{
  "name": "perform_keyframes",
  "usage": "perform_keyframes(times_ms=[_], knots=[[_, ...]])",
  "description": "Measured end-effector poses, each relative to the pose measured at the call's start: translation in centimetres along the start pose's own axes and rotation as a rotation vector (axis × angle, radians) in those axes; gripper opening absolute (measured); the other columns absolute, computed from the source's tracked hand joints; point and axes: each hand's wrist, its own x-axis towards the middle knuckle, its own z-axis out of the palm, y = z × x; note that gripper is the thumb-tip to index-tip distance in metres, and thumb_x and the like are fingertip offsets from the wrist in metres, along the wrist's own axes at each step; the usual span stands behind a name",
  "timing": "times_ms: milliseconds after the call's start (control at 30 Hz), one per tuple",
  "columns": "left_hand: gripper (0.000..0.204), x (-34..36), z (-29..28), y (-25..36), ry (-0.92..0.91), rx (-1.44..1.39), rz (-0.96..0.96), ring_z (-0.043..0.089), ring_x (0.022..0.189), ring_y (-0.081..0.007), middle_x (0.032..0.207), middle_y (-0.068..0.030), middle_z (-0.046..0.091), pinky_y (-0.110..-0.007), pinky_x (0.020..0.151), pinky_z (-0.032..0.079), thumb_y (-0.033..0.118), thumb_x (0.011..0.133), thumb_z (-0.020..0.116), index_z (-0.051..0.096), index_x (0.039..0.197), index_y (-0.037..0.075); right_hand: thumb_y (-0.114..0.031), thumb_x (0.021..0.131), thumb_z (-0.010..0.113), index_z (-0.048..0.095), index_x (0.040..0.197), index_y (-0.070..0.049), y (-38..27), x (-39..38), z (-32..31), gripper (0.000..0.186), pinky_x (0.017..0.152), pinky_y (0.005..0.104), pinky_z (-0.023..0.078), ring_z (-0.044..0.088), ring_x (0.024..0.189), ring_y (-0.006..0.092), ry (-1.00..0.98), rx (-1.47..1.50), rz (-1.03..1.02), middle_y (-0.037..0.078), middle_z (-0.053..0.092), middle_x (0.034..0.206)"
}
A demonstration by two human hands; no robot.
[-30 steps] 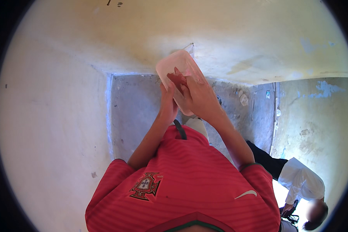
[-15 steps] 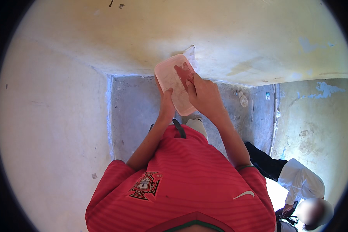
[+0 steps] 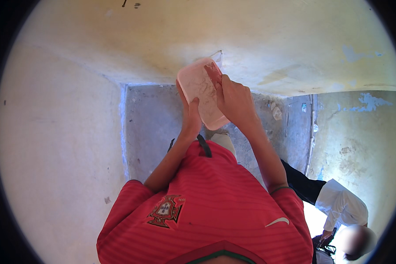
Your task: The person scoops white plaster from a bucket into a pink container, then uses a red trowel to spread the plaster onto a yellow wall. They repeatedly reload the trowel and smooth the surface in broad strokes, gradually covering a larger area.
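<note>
Left hand [image 3: 191, 121] holds a pink tray [image 3: 213, 124], right hand [image 3: 237, 104] apparently a red piece [image 3: 213, 73].

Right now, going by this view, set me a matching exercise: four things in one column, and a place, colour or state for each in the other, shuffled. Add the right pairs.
Things
1. Left hand
2. Right hand
3. Pink container
4. Other person

Places, colours, states
A. Rectangular with rounded corners, pale matter inside
B. White top, at the lower right of the picture
C. Pinching the dark-red piece
D. Gripping a left-hand edge, thumb over the rim

Right pairs
1-D, 2-C, 3-A, 4-B
</note>
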Motion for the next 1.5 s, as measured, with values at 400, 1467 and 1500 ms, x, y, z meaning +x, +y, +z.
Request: perform_keyframes(times_ms=[400, 1467, 1500], knots=[[0.08, -0.3, -1.5, -1.1, 0.028, -0.045, -0.043, 0.022, 0.147, -0.0299, 0.161, -0.0174, 0.017, -0.038, 0.12, 0.021, 0.011, 0.092, 0.036, -0.006, 0.16, 0.009, -0.017, 0.092, 0.057, 0.058, 0.089, 0.0, -1.2, -2.5, -0.1, 0.018, 0.063, 0.0536, 0.048, 0.063, 0.073, 0.0457, -0.137, 0.093, 0.062, 0.025, 0.064, 0.076], [0.08, -2.2, -0.8, -1.6, 0.159, -0.051, 0.009, 0.025, 0.147, -0.0305, 0.16, -0.0183, 0.019, -0.038, 0.119, 0.023, 0.009, 0.089, 0.035, -0.005, 0.159, 0.007, -0.018, 0.091, 0.054, 0.058, 0.106, 0.005, -1.7, -2.3, 1.5, 0.028, 0.082, 0.0556, 0.049, 0.062, 0.095, 0.0471, -0.206, 0.06, 0.137, 0.031, 0.065, 0.099], [0.08, -2.3, -0.7, -1.2, 0.144, -0.025, -0.002, 0.024, 0.147, -0.0303, 0.16, -0.0179, 0.018, -0.038, 0.119, 0.023, 0.009, 0.089, 0.035, -0.005, 0.159, 0.008, -0.019, 0.093, 0.053, 0.057, 0.104, 0.005, -1.3, -3.3, 2.6, 0.026, 0.078, 0.0564, 0.05, 0.063, 0.088, 0.0478, -0.136, 0.053, 0.04, 0.029, 0.065, 0.092]])
